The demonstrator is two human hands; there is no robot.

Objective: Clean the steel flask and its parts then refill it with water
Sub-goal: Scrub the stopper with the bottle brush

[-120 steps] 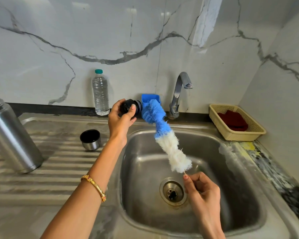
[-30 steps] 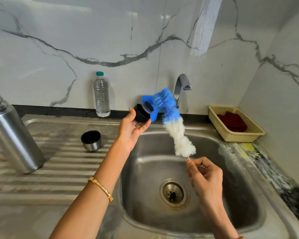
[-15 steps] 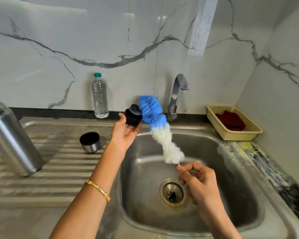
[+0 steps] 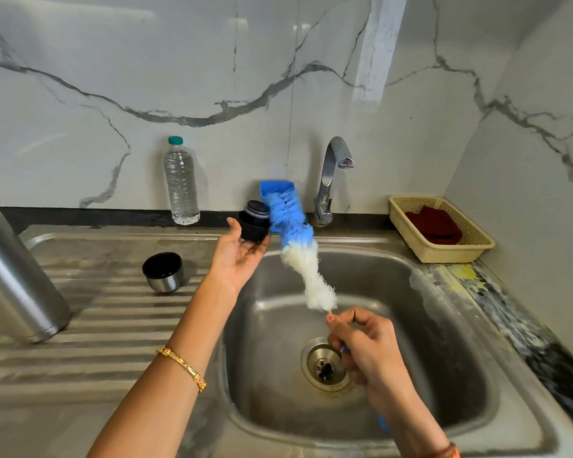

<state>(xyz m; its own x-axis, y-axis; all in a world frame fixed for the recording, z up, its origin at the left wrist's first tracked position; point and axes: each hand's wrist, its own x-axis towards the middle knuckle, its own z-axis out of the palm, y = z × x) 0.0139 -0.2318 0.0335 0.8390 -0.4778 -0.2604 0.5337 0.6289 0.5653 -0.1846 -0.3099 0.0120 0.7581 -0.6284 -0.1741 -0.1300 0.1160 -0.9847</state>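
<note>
Now left hand (image 4: 237, 256) cradles black stopper (image 4: 254, 224) loosely above sink (image 4: 444, 325); right hand (image 4: 366, 353) grips brush (image 4: 298, 249); hard scrub may knock stopper down.

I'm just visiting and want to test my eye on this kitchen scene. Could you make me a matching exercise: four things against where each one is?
Things:
1. black stopper
2. steel flask
3. bottle brush
4. steel cup

Places:
A. held by its handle above the sink basin
B. in the left hand's fingers
C. near the draining board's left edge
D. on the draining board, mouth up

Pairs: 1-B, 2-C, 3-A, 4-D
</note>
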